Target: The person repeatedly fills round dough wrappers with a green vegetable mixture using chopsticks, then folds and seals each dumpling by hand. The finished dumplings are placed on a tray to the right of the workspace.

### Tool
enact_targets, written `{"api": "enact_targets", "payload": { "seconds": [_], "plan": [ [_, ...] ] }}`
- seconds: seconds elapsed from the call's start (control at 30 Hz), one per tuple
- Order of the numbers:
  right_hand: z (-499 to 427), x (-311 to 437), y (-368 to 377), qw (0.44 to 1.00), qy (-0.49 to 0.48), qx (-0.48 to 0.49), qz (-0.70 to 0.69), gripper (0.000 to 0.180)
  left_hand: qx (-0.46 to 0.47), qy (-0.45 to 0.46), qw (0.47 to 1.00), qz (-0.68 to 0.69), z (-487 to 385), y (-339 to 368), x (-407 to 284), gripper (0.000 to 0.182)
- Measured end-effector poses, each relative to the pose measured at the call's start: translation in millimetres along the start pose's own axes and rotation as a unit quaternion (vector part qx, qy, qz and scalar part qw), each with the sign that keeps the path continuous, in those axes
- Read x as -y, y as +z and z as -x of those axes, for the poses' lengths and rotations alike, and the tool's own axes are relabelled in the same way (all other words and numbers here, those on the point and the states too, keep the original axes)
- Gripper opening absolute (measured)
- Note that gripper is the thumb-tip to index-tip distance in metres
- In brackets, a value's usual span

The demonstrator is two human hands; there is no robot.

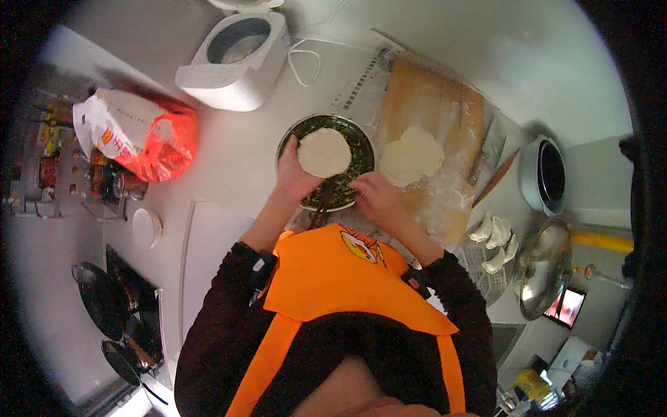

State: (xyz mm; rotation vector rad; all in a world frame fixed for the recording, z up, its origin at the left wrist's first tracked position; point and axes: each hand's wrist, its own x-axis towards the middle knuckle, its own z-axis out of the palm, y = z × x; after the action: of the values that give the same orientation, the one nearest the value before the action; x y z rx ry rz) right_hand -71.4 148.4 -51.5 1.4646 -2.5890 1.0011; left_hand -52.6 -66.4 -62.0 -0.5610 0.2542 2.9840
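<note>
My left hand holds a round, pale dough wrapper above a metal bowl of chopped green filling. Dark chopsticks rest in the bowl, their ends pointing towards my body. At the bowl's lower right rim is my right hand, fingers loosely bent and nothing visible in them. Just beyond it, several overlapping dough wrappers lie on a floured wooden board.
Several folded dumplings sit on a perforated tray to the right, near a metal lid and a round pot. A rice cooker stands open at the back. Far left are a flour bag and dark pans.
</note>
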Motion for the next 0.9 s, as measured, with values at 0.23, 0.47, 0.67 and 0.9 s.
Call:
{"api": "enact_targets", "payload": {
  "seconds": [0.23, 0.47, 0.67, 0.9],
  "plan": [
    [-35, 25, 51, 0.949, -0.293, 0.112, 0.024, 0.014, -0.045, 0.086, 0.995, -0.011, 48, -21, -60, 0.061],
    [-43, 2, -18, 0.997, -0.017, 0.015, -0.069, 0.005, -0.039, 0.104, 0.994, 0.005, 65, -65, -58, 0.057],
    [-27, -38, -36, 0.843, 0.374, -0.131, -0.365, 0.026, -0.109, 0.134, 0.985, -0.022, 62, -67, -45, 0.057],
    [-26, -44, 14, 0.703, 0.451, -0.163, -0.526, 0.031, -0.112, 0.124, 0.985, 0.034, 64, -70, -44, 0.064]
  ]
}}
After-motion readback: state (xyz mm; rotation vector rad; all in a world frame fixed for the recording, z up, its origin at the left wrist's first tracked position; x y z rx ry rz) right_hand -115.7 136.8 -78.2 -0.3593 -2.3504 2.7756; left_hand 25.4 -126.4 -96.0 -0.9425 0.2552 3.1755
